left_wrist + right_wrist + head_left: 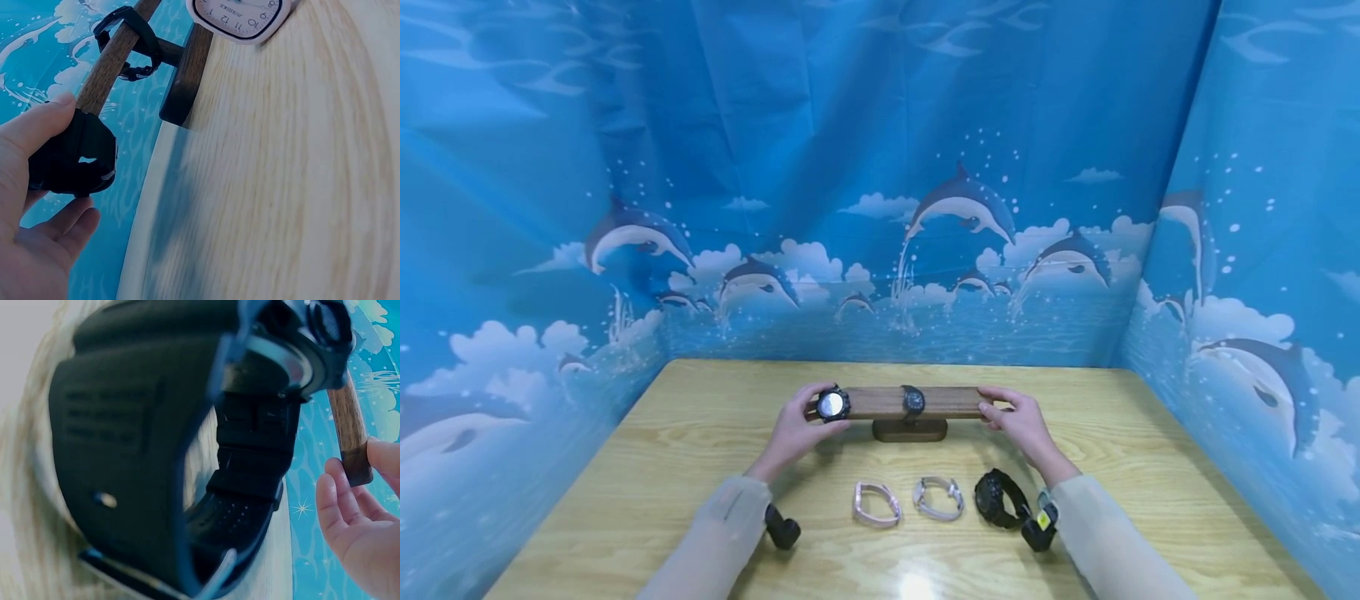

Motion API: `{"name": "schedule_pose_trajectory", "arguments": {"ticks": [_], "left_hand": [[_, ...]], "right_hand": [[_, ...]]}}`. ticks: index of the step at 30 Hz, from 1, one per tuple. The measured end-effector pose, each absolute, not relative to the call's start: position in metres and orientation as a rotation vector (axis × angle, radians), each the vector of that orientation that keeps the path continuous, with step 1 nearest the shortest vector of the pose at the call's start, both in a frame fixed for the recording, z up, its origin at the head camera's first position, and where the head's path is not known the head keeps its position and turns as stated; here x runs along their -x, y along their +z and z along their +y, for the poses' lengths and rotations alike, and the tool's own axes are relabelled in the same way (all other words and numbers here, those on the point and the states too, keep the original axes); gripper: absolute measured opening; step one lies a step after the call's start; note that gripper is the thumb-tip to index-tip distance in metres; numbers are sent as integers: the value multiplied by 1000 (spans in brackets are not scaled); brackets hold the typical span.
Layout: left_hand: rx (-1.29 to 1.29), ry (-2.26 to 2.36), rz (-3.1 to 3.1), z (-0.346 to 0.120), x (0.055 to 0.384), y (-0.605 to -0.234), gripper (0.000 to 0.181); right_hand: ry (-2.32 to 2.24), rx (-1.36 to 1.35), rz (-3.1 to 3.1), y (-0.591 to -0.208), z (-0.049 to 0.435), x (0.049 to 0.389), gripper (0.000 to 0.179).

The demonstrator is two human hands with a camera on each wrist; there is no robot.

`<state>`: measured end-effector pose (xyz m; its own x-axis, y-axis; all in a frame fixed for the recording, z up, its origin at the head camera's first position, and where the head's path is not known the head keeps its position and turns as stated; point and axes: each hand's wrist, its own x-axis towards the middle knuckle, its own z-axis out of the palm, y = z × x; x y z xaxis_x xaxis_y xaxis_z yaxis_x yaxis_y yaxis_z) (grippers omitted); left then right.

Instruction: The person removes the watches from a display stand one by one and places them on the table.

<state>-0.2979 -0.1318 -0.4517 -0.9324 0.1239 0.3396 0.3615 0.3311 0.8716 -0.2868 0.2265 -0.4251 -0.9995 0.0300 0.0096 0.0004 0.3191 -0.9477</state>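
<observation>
A dark wooden watch stand (876,403) stands on the table, its horizontal bar raised over an oval base (910,431). Around the bar's left end is a black watch (832,405) with a bright, glaring face. My left hand (795,427) holds that watch, thumb on one side and fingertips on the other. At the opposite end, my right hand (1022,423) pinches the bare bar tip between thumb and fingers, as the right wrist view also shows. A smaller black watch (913,401) circles the bar near its middle.
In front of the stand lie a pink watch (877,505), a pale-strapped watch (938,498) and a large black watch (1000,498), the last close to my right wrist. A dolphin-printed blue curtain (850,208) encloses the back and sides of the wooden table (715,392).
</observation>
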Motion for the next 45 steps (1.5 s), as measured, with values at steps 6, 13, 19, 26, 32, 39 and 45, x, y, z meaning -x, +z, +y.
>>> {"name": "schedule_pose_trajectory", "arguments": {"ticks": [6, 13, 19, 26, 32, 39, 45], "left_hand": [[424, -1656, -2383, -135, 295, -450, 68], [427, -1673, -2376, -140, 289, -451, 63], [409, -1673, -2408, -144, 281, -450, 65], [447, -1643, -2424, -147, 274, -449, 65], [447, -1636, -2439, -149, 271, -450, 66], [422, -1652, -2471, -154, 264, -451, 66], [456, -1674, -2467, -153, 249, -439, 61]], "right_hand": [[1812, 34, -2540, -424, 227, 287, 40], [1798, 55, -2551, -425, 226, 287, 39], [1791, 61, -2555, -426, 225, 286, 39], [1801, 66, -2548, -426, 224, 287, 40], [1810, 68, -2535, -428, 226, 288, 40], [1811, 75, -2532, -429, 226, 288, 40], [1807, 73, -2534, -429, 227, 288, 40]]}}
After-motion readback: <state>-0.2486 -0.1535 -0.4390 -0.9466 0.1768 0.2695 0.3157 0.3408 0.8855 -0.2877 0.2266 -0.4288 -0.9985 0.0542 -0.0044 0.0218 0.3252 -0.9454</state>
